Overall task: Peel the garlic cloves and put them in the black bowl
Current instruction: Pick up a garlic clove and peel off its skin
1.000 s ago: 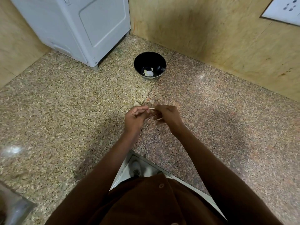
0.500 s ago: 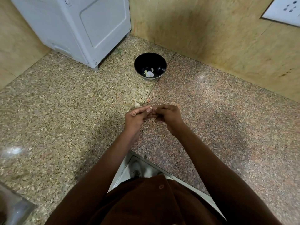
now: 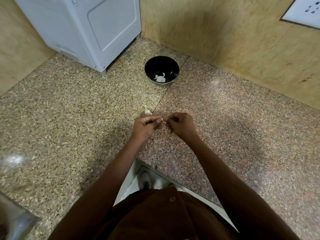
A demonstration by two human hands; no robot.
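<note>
At frame centre, over the counter seam, both hands meet fingertip to fingertip. Vs. 1 s ago they've lifted a touch toward 12 o'clock, and the pale strip that showed between them is now a short bit poking out by the left thumb. Prob. means the skin is coming off bit by bit; peel step still under way, not done.

Left hand (image 3: 144,126): fingers curled, thumb and forefinger pinching a garlic clove (image 3: 163,120), only a small pale sliver of it visible. Right hand (image 3: 180,126): fingers also curled, tips pinching at the same clove or its skin from the 3 o'clock side; can't tell which, too small. Neither hand is open. Both are above the counter, not resting on it as far as I can see.

Just past the left hand, at 11 o'clock from it, a garlic bulb (image 3: 147,111) sits on the granite counter (image 3: 225,118), apart from the fingers. More cloves to take from there, I'd judge.

Further out at 12 o'clock, well apart from the hands, the black bowl (image 3: 152,66) stands near the wall corner. Inside it lie a few pale garlic pieces (image 3: 160,78), so some of the job is done already.

At 10 o'clock from the bowl: a white appliance (image 3: 83,28). At 2 o'clock, far corner, a wall socket (image 3: 308,11).
</note>
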